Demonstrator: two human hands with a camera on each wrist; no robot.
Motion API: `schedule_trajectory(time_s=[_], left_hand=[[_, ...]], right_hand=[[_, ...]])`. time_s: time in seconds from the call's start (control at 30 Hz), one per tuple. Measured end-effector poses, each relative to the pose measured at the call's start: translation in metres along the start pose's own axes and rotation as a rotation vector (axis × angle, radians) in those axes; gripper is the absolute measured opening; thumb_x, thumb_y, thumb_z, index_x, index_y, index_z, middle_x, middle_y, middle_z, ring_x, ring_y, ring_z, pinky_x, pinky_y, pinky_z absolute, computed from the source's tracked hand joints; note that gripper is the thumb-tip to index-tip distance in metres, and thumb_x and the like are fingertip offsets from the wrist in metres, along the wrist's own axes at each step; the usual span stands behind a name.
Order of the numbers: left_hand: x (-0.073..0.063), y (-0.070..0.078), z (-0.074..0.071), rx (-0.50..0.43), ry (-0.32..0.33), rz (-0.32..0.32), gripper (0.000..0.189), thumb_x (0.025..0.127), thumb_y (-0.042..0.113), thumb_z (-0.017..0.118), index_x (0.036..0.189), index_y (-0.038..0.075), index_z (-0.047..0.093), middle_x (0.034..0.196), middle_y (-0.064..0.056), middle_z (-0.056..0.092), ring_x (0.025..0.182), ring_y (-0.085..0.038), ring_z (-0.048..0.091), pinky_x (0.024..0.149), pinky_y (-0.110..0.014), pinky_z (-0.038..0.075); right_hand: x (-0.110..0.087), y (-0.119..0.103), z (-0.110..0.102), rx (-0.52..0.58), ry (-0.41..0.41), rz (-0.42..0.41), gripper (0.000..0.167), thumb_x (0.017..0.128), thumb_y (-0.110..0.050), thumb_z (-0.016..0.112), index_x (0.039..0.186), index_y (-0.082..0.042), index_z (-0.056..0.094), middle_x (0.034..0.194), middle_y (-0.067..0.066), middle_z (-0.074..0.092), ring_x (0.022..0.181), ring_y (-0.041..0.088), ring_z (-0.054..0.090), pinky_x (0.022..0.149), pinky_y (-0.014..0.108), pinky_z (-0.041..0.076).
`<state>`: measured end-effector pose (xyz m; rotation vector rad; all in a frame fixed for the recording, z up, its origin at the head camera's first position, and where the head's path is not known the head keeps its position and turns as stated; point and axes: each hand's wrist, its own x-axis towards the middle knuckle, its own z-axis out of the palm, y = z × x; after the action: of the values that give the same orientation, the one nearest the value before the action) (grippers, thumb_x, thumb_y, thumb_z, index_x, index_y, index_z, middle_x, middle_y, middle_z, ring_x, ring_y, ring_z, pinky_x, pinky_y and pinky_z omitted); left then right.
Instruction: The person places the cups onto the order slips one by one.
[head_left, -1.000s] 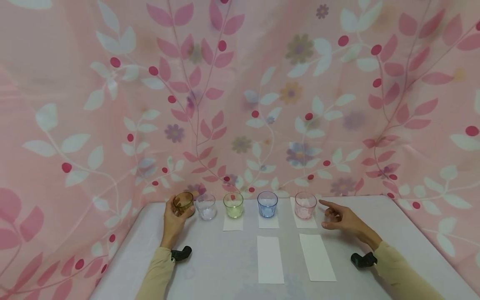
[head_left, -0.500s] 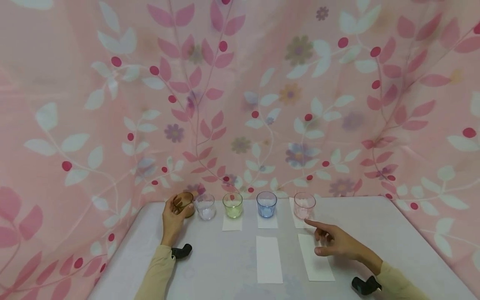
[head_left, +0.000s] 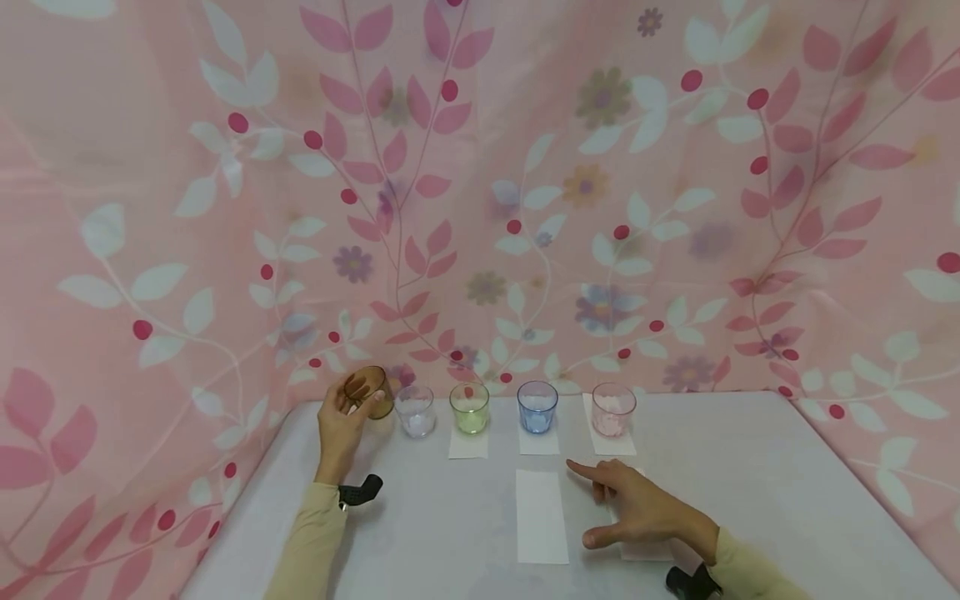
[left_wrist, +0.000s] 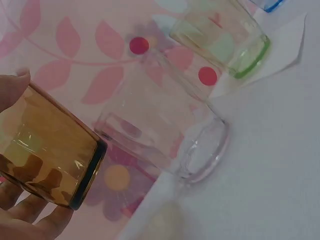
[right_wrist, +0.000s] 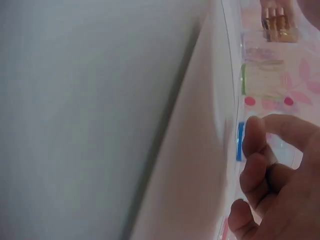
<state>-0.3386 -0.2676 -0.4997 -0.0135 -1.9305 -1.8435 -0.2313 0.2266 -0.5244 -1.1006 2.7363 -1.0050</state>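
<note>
My left hand [head_left: 341,429] grips an amber glass [head_left: 384,385] at the back left, thumb on the near side and fingers round the far side. The left wrist view shows this amber glass [left_wrist: 52,142] tilted, its base raised off the cloth. Right beside it stands a clear glass [head_left: 416,417]. My right hand [head_left: 645,504] hovers over the right front paper strip [head_left: 647,551], partly hiding it. Its index finger points left, the thumb sticks out and the other fingers bend loosely around nothing. Left of that hand lies another white paper strip [head_left: 542,521].
Along the back edge, a green glass [head_left: 470,412], a blue glass [head_left: 537,410] and a pink glass [head_left: 613,414] each stand on white paper. A white cloth covers the table [head_left: 435,517]. Behind it hangs a pink floral curtain [head_left: 480,183].
My left hand has lifted and tilted the amber glass, which stood upright before. My right hand has moved from beside the pink glass leftward and nearer, over the front papers.
</note>
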Motion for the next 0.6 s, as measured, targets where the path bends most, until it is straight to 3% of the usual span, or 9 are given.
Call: schedule_trajectory(time_s=[0.23,0.43,0.6], left_hand=[[-0.004,0.032,0.006,-0.029,-0.031,0.053,0.072,0.091,0.005,0.084,0.154,0.006,0.05,0.142,-0.023,0.063,0.133,-0.034,0.06,0.101,-0.013,0.051],[-0.012,0.06,0.014,-0.101,-0.068,0.095,0.072,0.09,0.0,0.082,0.154,0.004,0.049,0.142,-0.022,0.062,0.133,-0.033,0.061,0.109,-0.022,0.052],[-0.024,0.081,0.027,-0.178,-0.145,0.115,0.071,0.09,-0.008,0.079,0.154,0.004,0.051,0.142,-0.026,0.061,0.132,-0.034,0.061,0.11,-0.027,0.054]], right_hand=[[0.006,-0.011,0.01,-0.085,-0.014,0.086,0.102,0.074,-0.065,0.088,0.156,-0.014,0.054,0.089,-0.009,0.05,0.082,0.002,0.038,0.067,0.02,0.031],[0.01,-0.016,0.013,-0.147,-0.01,0.098,0.104,0.072,-0.072,0.086,0.154,-0.016,0.057,0.088,-0.012,0.048,0.081,0.001,0.037,0.067,0.019,0.03],[0.016,-0.019,0.013,-0.198,-0.018,0.097,0.105,0.071,-0.076,0.084,0.154,-0.018,0.058,0.088,-0.012,0.046,0.081,0.003,0.036,0.067,0.019,0.03]])
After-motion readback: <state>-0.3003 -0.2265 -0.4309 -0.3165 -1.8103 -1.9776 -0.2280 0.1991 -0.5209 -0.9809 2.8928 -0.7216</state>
